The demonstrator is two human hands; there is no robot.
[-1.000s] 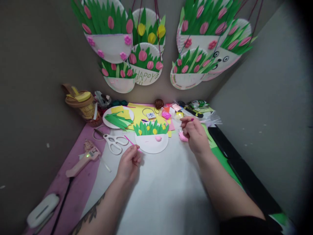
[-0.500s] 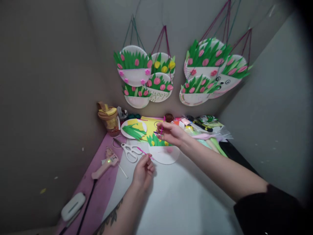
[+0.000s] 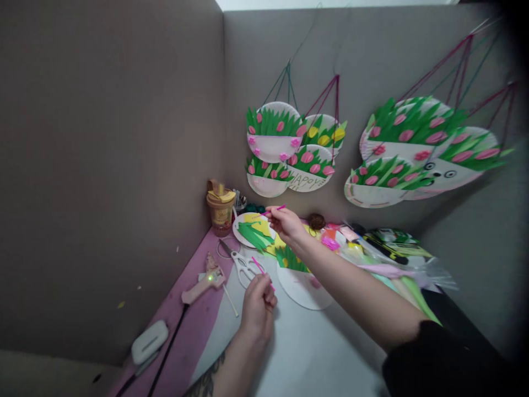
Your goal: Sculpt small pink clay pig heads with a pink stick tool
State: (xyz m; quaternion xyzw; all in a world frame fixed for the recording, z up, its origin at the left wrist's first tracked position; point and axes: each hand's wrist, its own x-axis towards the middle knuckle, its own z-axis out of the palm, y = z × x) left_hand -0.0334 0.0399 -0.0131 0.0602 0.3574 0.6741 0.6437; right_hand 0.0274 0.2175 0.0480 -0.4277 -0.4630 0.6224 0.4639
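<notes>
My left hand (image 3: 258, 303) is closed on a thin pink strip (image 3: 258, 266), whose ends stick out above and beside the fingers, close to the white scissors (image 3: 243, 266). Farther back, my right hand (image 3: 285, 223) pinches a second pink strip (image 3: 276, 210) over the plate of green and yellow paper pieces (image 3: 255, 234). Under my right forearm lies a white paper plate (image 3: 300, 286) with green paper leaves (image 3: 289, 259) and yellow shapes along its top. The forearm covers part of it.
A pink glue gun (image 3: 202, 286) with a lit green light and a white case (image 3: 149, 342) lie at the left. A brown cup (image 3: 221, 210) stands at the back. Wrapped supplies (image 3: 397, 248) fill the back right. Decorated plates (image 3: 275, 149) hang on the wall.
The view has swung left, so the scene sits farther right. My right hand has moved left, from above the leafy plate to the plate of paper pieces, and its strip now lies nearly level.
</notes>
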